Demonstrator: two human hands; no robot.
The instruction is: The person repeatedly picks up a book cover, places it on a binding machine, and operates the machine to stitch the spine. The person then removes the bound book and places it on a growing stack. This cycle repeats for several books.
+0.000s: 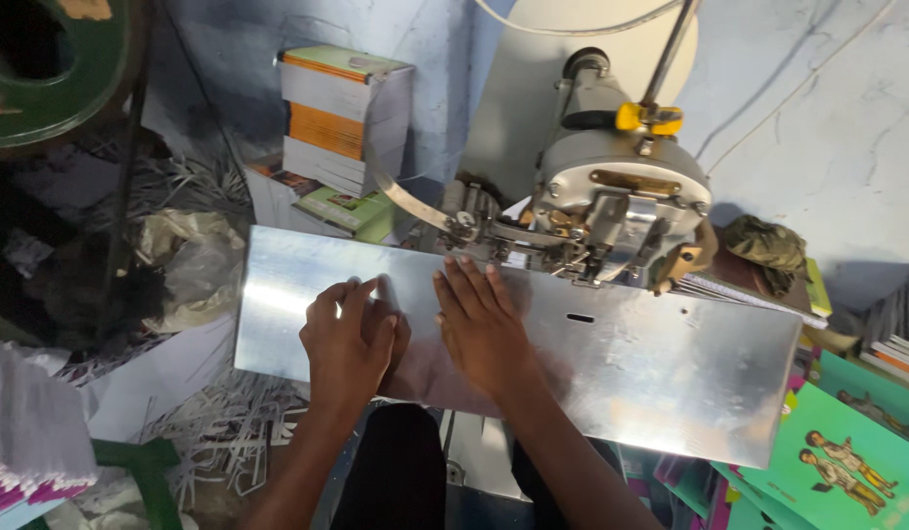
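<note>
Metal plate (611,363) under hands, books (341,118) behind.

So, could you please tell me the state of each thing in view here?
Left hand: empty, flat on the metal plate.
Right hand: empty, flat, fingertips near the machine head.
Metal plate: shiny, tilted slightly in view.
Machine head: over the plate's far edge.
Book stack: upright by the wall.
Paper strips: scattered on the floor.
</note>
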